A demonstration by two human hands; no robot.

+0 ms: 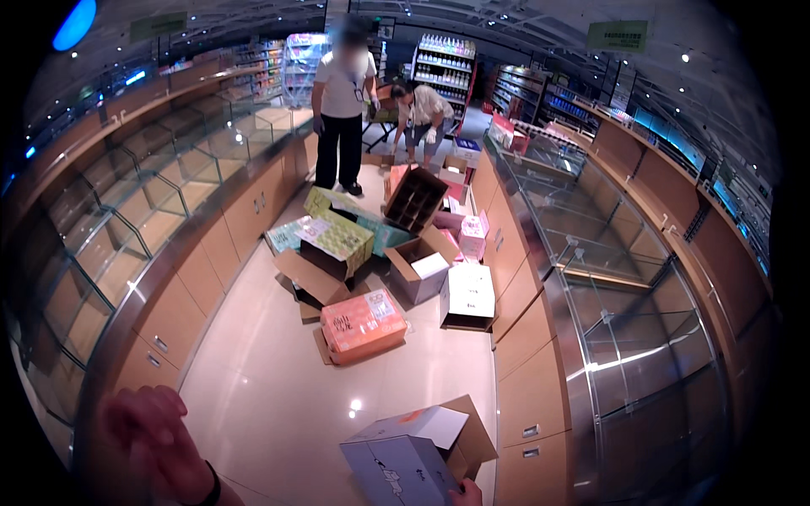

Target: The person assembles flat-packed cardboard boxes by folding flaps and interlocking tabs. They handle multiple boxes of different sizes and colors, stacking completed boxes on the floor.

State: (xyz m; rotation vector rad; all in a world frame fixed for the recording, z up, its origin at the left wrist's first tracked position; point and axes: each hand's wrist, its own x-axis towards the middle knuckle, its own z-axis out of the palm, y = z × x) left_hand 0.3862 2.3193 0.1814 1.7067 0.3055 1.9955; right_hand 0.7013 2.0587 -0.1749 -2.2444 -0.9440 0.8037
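At the lower edge, my right hand [467,492] grips the side of a grey-lavender cardboard box [392,468] by its open end. Brown flaps stand out on the right of that box, and only the fingers and part of the hand show. My left hand [152,426] is raised at the lower left, beside the wooden cabinet, with a dark band at the wrist. Its fingers are curled in, and nothing shows in them. Farther ahead, an orange-red box [364,325] lies on the floor, apart from both hands.
Several opened cartons are heaped ahead, among them a green box [339,239], a divided brown carton [415,199] and a white box [468,295]. Glass display cases [143,190] line both sides above wooden cabinets [531,384]. A standing person [342,93] and a bending person [422,110] are beyond.
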